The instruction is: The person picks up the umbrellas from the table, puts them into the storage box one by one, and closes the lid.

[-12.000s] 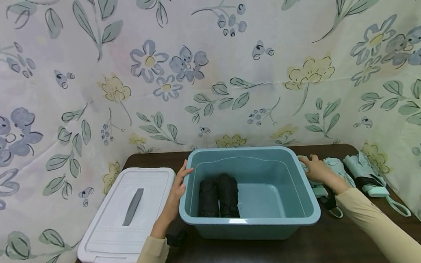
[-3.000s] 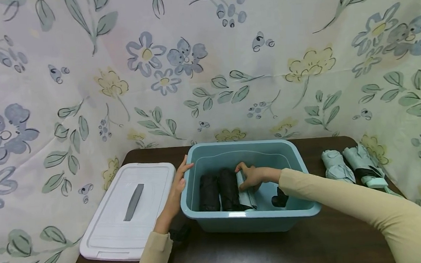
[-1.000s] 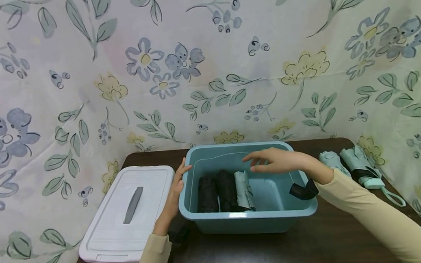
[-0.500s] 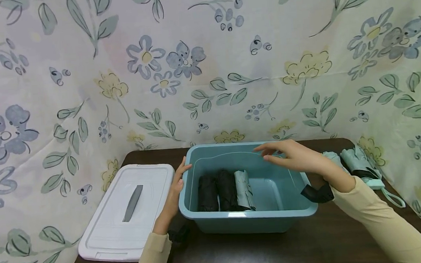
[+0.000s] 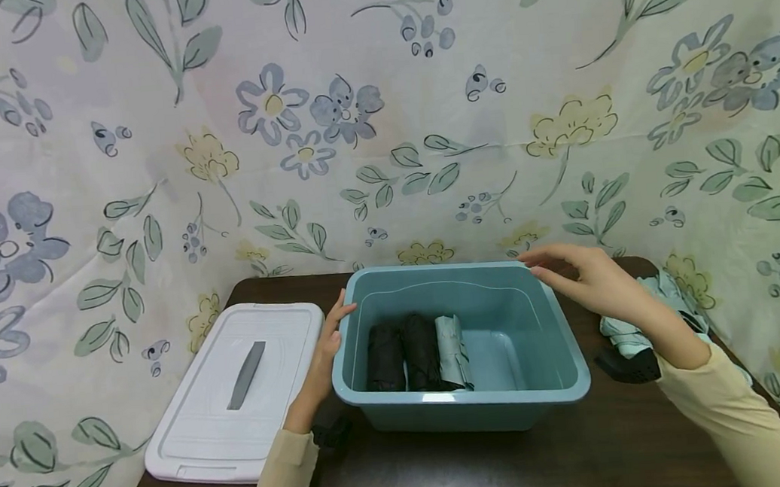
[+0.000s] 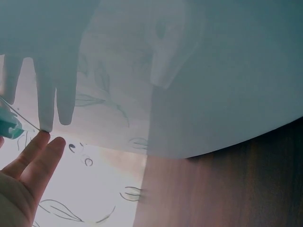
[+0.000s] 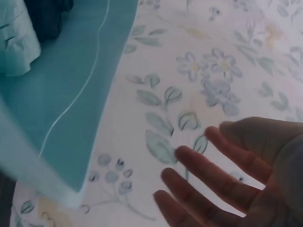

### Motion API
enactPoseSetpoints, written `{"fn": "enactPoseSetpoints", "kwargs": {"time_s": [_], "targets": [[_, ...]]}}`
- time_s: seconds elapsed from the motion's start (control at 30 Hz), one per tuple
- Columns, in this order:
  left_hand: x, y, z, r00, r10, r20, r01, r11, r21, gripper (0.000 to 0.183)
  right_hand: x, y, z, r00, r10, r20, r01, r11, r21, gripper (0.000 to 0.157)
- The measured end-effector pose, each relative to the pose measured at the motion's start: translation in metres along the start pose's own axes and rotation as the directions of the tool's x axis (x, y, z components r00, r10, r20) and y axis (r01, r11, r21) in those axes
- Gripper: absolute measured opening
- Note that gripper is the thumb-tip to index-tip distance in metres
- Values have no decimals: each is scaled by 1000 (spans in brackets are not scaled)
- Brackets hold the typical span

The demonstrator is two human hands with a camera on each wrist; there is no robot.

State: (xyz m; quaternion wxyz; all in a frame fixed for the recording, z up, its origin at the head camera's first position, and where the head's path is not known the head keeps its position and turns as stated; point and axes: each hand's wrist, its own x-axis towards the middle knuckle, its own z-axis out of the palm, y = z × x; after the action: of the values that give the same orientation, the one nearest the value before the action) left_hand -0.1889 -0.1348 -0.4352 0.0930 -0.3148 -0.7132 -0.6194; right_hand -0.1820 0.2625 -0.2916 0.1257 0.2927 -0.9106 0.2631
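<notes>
A blue-green plastic storage bin (image 5: pixel 462 398) stands on the table. Two black folded umbrellas (image 5: pixel 422 353) lie side by side in its left half, with a pale green folded umbrella (image 5: pixel 453 352) against them on the right. My left hand (image 5: pixel 320 361) rests at the bin's left rim with its fingers (image 6: pixel 38 165) extended. Over the bin's back right corner is my right hand (image 5: pixel 589 278), holding nothing, its fingers (image 7: pixel 213 184) spread and slightly bent in the right wrist view. More pale green folded umbrellas (image 5: pixel 627 336) lie right of the bin, partly hidden by my right arm.
To the left of the bin lies a white lid (image 5: pixel 198 408) with a grey handle (image 5: pixel 246 376). The dark wooden table (image 5: pixel 488 474) ends at a flowered cloth (image 5: pixel 427 195) hanging behind it and along the sides.
My right hand has set the pale green umbrella down beside the black ones, let go, and moved up and right out of the bin. My left hand has stayed at the rim.
</notes>
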Motion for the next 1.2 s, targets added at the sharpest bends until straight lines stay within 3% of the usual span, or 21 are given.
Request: {"fn": "enactPoseSetpoints", "kwargs": {"time_s": [0.23,0.5,0.67,0.97,1.2], "targets": [[1,0,0,1000,9,-8,-9,1000,9,45,-12,23,3,988,72,-139,-71,997,16,22],[0,0,0,1000,-6,-3,6,1000,3,46,-23,51,11,975,32,-221,-48,996,-69,22],[-2,-5,0,1000,-6,-6,6,1000,1,46,-33,64,20,974,59,-217,-87,989,-121,21],[-6,-37,-3,1000,19,-13,-19,1000,-7,50,-49,97,39,972,134,-193,-176,960,-219,24],[-4,-13,-1,1000,1,-5,-1,1000,-12,47,-58,124,45,959,242,-147,-270,936,-227,31]]}}
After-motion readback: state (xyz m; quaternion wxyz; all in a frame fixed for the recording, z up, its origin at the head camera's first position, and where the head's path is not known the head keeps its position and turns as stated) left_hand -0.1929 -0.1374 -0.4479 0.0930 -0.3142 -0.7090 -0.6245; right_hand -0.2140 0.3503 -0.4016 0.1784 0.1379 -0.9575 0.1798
